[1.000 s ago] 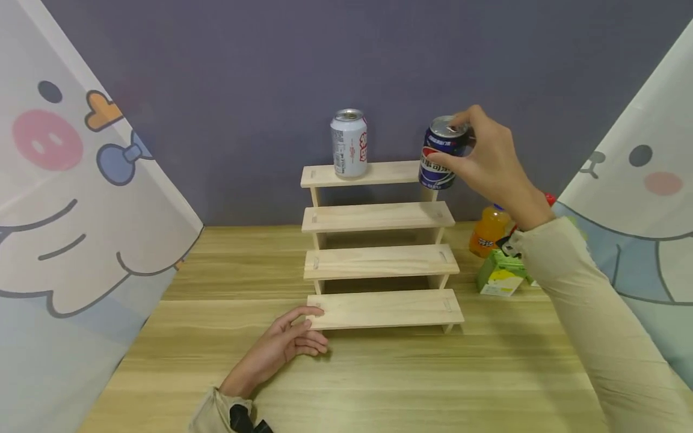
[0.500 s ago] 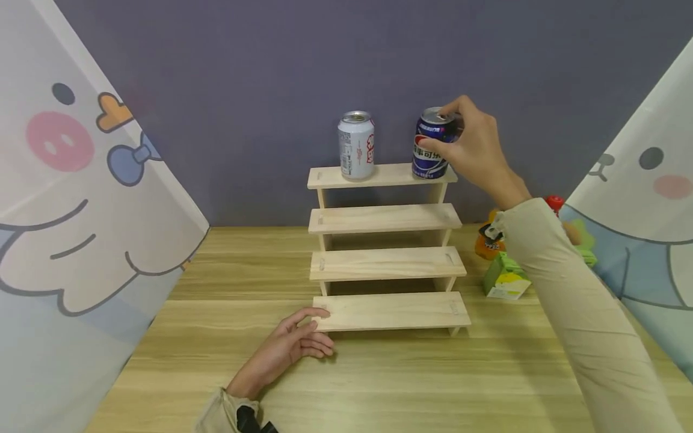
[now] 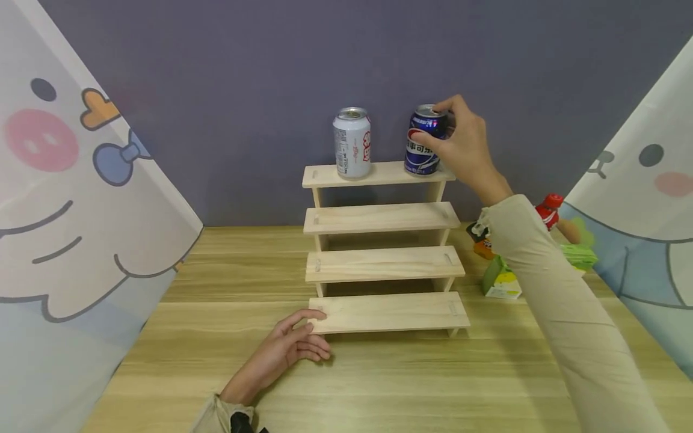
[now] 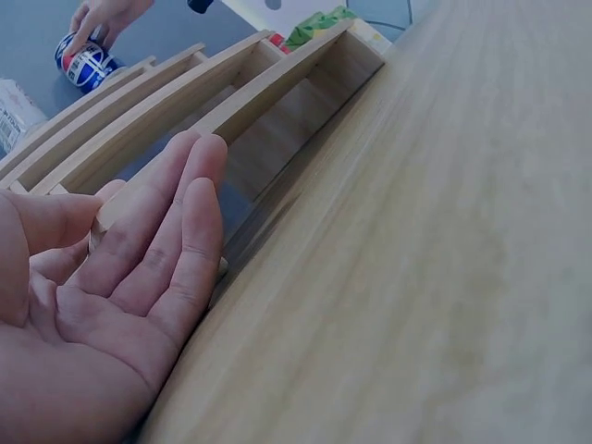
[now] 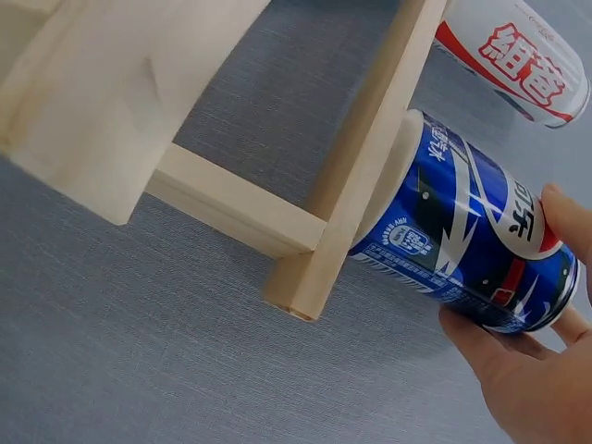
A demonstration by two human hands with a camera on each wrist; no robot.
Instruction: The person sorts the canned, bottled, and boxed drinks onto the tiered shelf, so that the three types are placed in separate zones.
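Note:
A blue Pepsi can (image 3: 421, 147) stands at the right part of the top step of a four-tier wooden display rack (image 3: 387, 264). My right hand (image 3: 467, 141) grips it from the right, thumb on its front and fingers around the upper side. In the right wrist view the base of the blue can (image 5: 462, 222) is right at the top board. A white soda can with red lettering (image 3: 352, 144) stands to its left on that step. My left hand (image 3: 281, 349) pinches the left end of the lowest step between thumb and index finger, its other fingers extended below.
At the right, partly behind the right sleeve, are an orange drink bottle (image 3: 483, 248), a green carton (image 3: 502, 281), a red-capped bottle (image 3: 549, 210) and a green packet (image 3: 579, 255). A grey wall (image 3: 243, 120) rises behind the rack; printed cartoon panels flank the table (image 3: 379, 385).
My right hand has carried the blue can left, from beside the right end of the top step to over that step. The left hand has stayed at the lowest step.

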